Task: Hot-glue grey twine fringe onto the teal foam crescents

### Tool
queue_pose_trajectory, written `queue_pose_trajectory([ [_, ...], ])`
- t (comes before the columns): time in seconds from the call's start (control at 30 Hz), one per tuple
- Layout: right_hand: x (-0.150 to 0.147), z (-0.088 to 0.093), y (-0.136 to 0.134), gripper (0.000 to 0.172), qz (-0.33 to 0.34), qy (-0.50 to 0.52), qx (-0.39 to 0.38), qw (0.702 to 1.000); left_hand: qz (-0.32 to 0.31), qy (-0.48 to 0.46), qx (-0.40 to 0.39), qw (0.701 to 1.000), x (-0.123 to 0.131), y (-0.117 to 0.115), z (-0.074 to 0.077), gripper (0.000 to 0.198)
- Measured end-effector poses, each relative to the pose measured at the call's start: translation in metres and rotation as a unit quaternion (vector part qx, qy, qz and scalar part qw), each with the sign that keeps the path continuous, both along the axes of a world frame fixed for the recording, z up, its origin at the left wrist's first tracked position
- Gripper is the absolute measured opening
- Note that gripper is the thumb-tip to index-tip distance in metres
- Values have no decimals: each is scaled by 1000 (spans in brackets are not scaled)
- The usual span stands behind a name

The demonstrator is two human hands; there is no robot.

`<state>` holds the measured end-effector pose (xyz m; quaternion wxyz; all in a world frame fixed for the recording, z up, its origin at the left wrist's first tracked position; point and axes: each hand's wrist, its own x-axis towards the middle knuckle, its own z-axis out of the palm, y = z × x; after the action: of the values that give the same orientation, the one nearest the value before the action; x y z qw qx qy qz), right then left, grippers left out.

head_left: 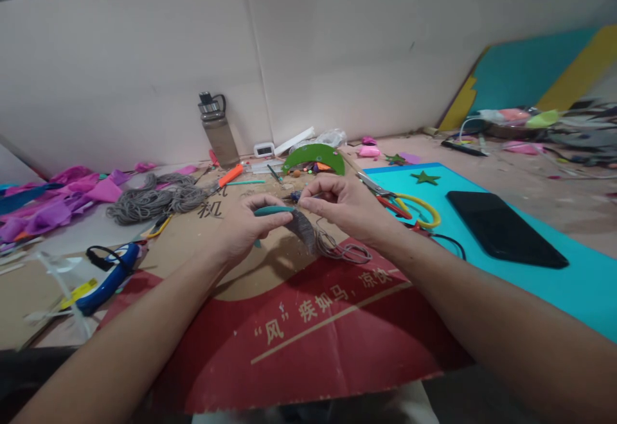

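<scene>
My left hand [248, 225] is closed around a curved teal band [272, 211], part of which is wrapped in grey cord [303, 225]. My right hand [344, 205] pinches the band's far end, fingers pressed together near the cord. Loose loops of the same cord [344, 250] trail onto the red and brown cardboard sheet [299, 340] under both hands. What lies inside the right fingers beyond the band and cord is too small to make out.
A grey cord bundle [152, 200] lies at left, a blue glue gun [108, 276] nearer. Scissors [402, 205] and a black phone [504, 228] rest on a cyan sheet [578, 282] at right. A water bottle [218, 130], green arc [314, 156] and pink scraps [58, 202] sit behind.
</scene>
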<state>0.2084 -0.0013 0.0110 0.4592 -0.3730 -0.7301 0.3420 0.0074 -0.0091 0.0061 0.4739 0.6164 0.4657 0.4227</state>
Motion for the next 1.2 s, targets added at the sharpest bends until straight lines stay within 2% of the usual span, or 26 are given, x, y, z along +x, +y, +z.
queue_pose_trajectory([
  [0.2,0,-3,1,16,25,-2,-13,1000,-17,-5,-10,1000,0,-1,0,30],
  [0.5,-3,-5,1,19,134,62,-128,981,-64,5,67,996,-5,-2,-2,22],
  [0.7,-5,-9,1,23,170,137,-223,950,-51,-41,90,994,0,-5,0,23],
  [0.93,-9,-12,0,29,201,233,-339,889,-71,-47,55,995,3,-8,2,26],
  [1.2,-19,-13,-2,13,215,212,-361,883,-70,-106,4,992,5,-6,0,24],
])
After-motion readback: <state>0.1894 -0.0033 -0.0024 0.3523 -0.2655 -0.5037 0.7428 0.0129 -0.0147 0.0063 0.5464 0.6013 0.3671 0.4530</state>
